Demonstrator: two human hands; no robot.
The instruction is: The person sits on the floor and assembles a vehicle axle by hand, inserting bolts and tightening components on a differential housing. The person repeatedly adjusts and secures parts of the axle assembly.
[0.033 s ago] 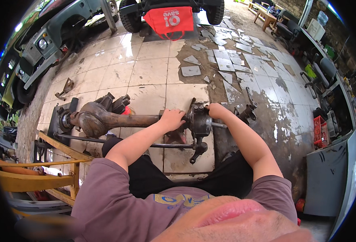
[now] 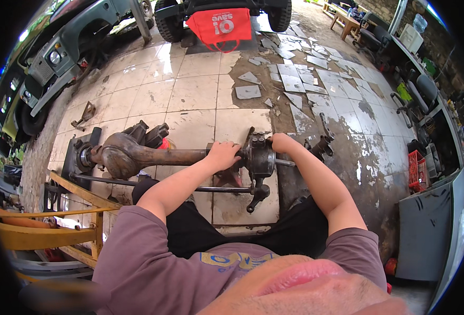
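Observation:
A rusty vehicle axle housing (image 2: 174,156) lies across the floor before me, its round differential bulge at the left. At its right end sits a dark, greasy steering knuckle (image 2: 262,160), with a bare shaft (image 2: 285,163) sticking out to the right. My left hand (image 2: 223,155) is wrapped over the tube just left of the knuckle. Against the knuckle's upper right edge, my right hand (image 2: 282,143) is closed, its fingertips mostly hidden. Nearer to me runs a long steering rod (image 2: 211,189), which meets a lower arm (image 2: 259,198) under the knuckle.
A yellow metal frame (image 2: 48,237) stands close at my left. Further right lies another dark metal part (image 2: 323,147). Broken tiles (image 2: 292,84) cover the floor ahead, below a red bag (image 2: 221,27) hung on a vehicle. A grey cabinet (image 2: 426,233) and red crate (image 2: 417,170) are at the right.

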